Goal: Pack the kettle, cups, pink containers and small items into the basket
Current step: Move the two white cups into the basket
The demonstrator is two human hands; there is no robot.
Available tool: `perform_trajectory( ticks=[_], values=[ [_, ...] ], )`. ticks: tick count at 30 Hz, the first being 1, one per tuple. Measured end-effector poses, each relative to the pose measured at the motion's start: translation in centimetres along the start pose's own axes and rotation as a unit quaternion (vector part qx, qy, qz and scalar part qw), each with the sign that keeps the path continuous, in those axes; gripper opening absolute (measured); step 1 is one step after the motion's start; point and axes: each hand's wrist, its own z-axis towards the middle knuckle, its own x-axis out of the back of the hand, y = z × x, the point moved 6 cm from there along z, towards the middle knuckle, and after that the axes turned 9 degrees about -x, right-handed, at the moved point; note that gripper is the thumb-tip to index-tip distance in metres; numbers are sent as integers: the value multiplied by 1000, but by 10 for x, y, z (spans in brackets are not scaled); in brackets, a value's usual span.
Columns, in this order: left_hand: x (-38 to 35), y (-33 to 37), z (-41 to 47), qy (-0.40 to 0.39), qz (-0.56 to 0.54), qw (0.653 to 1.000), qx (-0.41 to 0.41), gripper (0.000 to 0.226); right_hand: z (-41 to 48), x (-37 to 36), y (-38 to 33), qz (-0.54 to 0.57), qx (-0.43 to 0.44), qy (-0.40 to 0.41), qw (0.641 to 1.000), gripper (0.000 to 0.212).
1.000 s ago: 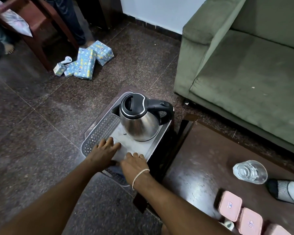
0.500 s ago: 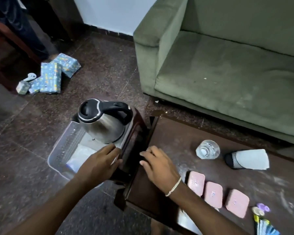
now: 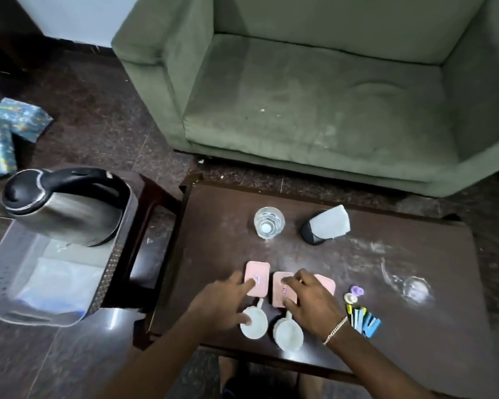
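Note:
The steel kettle [image 3: 61, 205] with a black lid stands in the grey basket [image 3: 0, 272] on a dark stool at the left. On the brown table [image 3: 219, 226] lie three pink containers in a row. My left hand [image 3: 225, 300] rests its forefinger on the left pink container [image 3: 258, 272], fingers apart. My right hand [image 3: 308, 300] lies spread over the middle pink container [image 3: 280, 287] and hides most of the right pink container [image 3: 329, 283]. Two white cups [image 3: 254, 323] [image 3: 288, 334] stand just below the hands. Small coloured items [image 3: 363, 319] lie to the right.
A clear glass [image 3: 269, 223] and a black-and-white object on its side [image 3: 326, 226] are at the table's far part. A green sofa [image 3: 314, 110] stands behind the table. Blue wrapped packets [image 3: 0, 139] lie on the floor at the left.
My view has swung right from the basket to the table. Both hands have left the basket and stool and moved onto the pink containers.

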Motion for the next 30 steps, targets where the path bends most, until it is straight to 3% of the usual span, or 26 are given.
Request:
perform_trajectory(
  ticks=[6, 11, 17, 24, 30],
  values=[
    [-62, 31, 8, -43, -17, 997, 63, 95, -36, -55, 25, -43, -28, -75, 996, 60],
    [-82, 41, 9, -28, -14, 995, 95, 79, -50, -88, 28, -52, -50, -110, 991, 73],
    [-83, 44, 13, -8, 15, 996, 89, 63, -50, -98, 23, -78, -43, -92, 992, 72],
    [-61, 35, -7, 24, -18, 998, 62, 67, -50, -78, 3, -62, -24, -55, 996, 71],
    [2, -2, -65, 91, -55, 988, 110, 60, -38, -22, -66, -10, 49, 26, 998, 78]
  ],
)
